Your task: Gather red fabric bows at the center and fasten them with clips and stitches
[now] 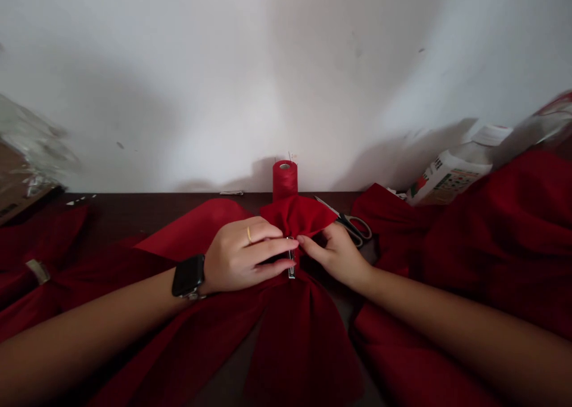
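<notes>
A large bow of red fabric [298,216] lies on the dark table, its wide loops and tails spreading out around my hands. A small metal pin or clip [292,263] sits at the bow's gathered centre, partly covered by my fingers. My left hand [243,255] presses over the gathered knot, with its fingertips at the metal piece. From the other side, my right hand [335,255] pinches the red fabric next to the clip. A black smartwatch [188,276] sits on my left wrist.
A spool of red ribbon [285,180] stands against the white wall behind the bow. Scissors [351,225] lie just right of it. More red fabric bows [482,234] heap up on the right, and another [40,264] lies left. A printed package [447,177] and cardboard [18,180] sit at the back.
</notes>
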`<state>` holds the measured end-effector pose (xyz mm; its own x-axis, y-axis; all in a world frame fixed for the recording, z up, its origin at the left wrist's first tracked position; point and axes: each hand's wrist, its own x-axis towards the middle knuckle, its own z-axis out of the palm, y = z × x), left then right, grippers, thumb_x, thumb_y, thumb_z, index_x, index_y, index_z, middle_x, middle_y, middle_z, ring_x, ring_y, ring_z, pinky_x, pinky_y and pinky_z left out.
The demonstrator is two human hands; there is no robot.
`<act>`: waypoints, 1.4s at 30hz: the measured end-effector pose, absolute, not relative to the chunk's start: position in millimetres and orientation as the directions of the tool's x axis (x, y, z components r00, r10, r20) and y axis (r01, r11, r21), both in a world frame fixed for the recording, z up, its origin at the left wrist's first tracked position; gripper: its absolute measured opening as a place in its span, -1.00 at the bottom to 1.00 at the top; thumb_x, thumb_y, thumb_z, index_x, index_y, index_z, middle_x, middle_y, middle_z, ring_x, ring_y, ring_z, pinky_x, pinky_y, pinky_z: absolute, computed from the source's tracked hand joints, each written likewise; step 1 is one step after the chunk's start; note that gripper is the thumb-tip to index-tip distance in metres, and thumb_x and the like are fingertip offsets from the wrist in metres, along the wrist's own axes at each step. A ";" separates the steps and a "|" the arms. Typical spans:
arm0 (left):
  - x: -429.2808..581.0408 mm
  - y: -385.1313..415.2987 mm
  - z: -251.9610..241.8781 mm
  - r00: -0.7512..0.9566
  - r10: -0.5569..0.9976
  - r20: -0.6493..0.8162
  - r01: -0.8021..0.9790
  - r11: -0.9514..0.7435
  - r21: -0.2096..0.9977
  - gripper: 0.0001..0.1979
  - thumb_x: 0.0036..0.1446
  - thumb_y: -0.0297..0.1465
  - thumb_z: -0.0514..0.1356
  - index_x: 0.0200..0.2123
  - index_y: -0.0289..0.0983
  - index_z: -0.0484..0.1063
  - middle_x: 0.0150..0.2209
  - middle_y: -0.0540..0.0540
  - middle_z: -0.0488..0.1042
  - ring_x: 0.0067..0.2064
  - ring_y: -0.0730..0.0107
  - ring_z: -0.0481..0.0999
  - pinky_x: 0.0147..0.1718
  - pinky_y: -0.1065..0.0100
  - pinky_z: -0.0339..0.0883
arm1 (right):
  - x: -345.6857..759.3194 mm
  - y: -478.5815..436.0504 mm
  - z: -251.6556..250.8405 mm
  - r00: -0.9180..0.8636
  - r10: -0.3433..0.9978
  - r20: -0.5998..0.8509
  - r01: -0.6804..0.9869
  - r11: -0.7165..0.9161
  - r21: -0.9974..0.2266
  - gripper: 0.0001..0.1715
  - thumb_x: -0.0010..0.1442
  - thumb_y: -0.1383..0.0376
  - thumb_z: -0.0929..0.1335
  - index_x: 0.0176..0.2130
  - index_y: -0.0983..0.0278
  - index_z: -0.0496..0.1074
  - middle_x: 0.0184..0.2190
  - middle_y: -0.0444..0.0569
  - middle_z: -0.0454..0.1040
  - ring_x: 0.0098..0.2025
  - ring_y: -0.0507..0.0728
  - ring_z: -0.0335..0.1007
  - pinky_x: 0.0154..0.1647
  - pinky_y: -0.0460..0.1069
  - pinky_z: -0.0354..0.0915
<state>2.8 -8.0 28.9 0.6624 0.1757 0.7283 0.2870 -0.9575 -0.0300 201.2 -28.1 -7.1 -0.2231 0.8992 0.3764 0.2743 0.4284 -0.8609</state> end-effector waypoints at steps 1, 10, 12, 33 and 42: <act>4.7 -10.1 28.2 0.679 0.148 0.719 0.281 -0.957 -0.069 -0.77 0.00 -0.43 0.32 -0.21 -0.28 0.48 -0.40 -0.06 0.54 -0.43 0.44 0.48 -0.43 0.40 0.42 | 200.6 -29.2 -7.2 -0.213 0.899 0.382 0.288 0.432 -0.855 -0.85 0.13 0.27 0.33 -0.44 0.29 0.39 -0.43 -0.02 0.53 -0.35 0.11 0.45 -0.26 -0.03 0.35; 2.2 -15.3 29.8 0.757 -0.057 0.651 0.235 -0.906 -0.353 -0.94 0.08 -0.53 0.24 -0.36 -0.28 0.45 -0.45 0.02 0.55 -0.44 0.45 0.50 -0.50 0.40 0.40 | 197.1 -36.0 -6.8 -0.222 0.902 0.370 0.326 0.426 -0.844 -0.78 0.09 0.27 0.34 -0.54 0.31 0.37 -0.58 -0.03 0.47 -0.46 0.10 0.42 -0.42 -0.06 0.30; -0.1 -17.3 29.0 0.784 -0.140 0.605 0.186 -0.877 -0.443 -0.94 0.07 -0.54 0.23 -0.39 -0.28 0.46 -0.42 0.02 0.54 -0.43 0.44 0.50 -0.49 0.38 0.40 | 196.5 -37.1 -6.7 -0.221 0.905 0.365 0.328 0.421 -0.846 -0.76 0.09 0.26 0.34 -0.55 0.31 0.37 -0.55 -0.01 0.50 -0.50 0.07 0.40 -0.45 -0.08 0.28; 5.5 -29.5 33.5 0.813 -0.206 0.544 0.124 -0.853 -0.507 -0.88 0.03 -0.55 0.22 -0.51 -0.28 0.45 -0.42 0.03 0.51 -0.43 0.44 0.50 -0.55 0.40 0.39 | 194.5 -38.2 -5.9 -0.211 0.927 0.309 0.300 0.363 -0.882 -0.75 0.08 0.27 0.33 -0.58 0.32 0.38 -0.57 -0.02 0.51 -0.54 0.03 0.36 -0.50 -0.10 0.26; 5.7 -38.5 38.7 0.893 -0.211 0.397 0.047 -0.834 -0.549 -0.87 0.09 -0.55 0.18 -0.47 -0.31 0.49 -0.42 -0.06 0.51 -0.40 0.38 0.50 -0.58 0.38 0.38 | 195.0 -38.9 -5.4 -0.200 0.930 0.310 0.346 0.363 -0.865 -0.71 0.07 0.28 0.35 -0.63 0.31 0.35 -0.67 -0.10 0.43 -0.62 -0.01 0.29 -0.58 -0.13 0.16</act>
